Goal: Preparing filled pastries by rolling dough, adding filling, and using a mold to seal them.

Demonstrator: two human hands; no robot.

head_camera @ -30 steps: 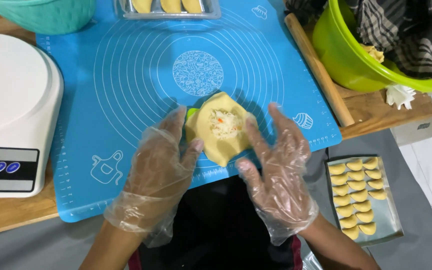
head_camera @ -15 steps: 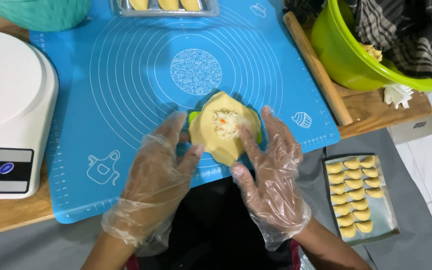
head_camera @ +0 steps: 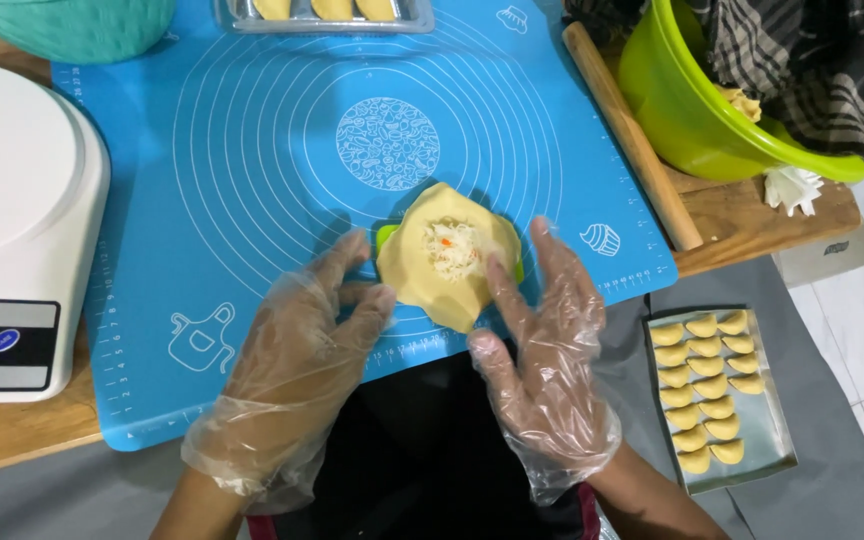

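Nearest the camera, low at the right, a metal tray (head_camera: 778, 455) sits on the grey floor covering with two neat rows of finished, folded yellow pastries (head_camera: 709, 389), so a good batch looks already shaped. Just above it the two gloved hands work at the near edge of the blue silicone mat (head_camera: 252, 180). The left hand (head_camera: 297, 355) is spread, its fingertips touching the left rim of the dough round (head_camera: 449, 255); the right hand (head_camera: 547, 345) is also spread, fingers laid against the round's right and lower edge, neither hand gripping anything. The dough round lies open and flat over a green press mould (head_camera: 386, 236), whose edge peeks out at the left, and a small heap of pale shredded filling (head_camera: 452, 246) with an orange fleck sits in its middle. This piece seems filled but not yet folded or sealed. To the left a white kitchen scale (head_camera: 12, 220) stands on the wooden table (head_camera: 742, 215). Farther off, a wooden rolling pin (head_camera: 632, 140) lies along the mat's right edge beside a green bowl (head_camera: 692, 110) holding more dough, which suggests pieces remain. At the far edge another tray (head_camera: 327, 14) carries more pastries, beside a teal bowl (head_camera: 72, 25).
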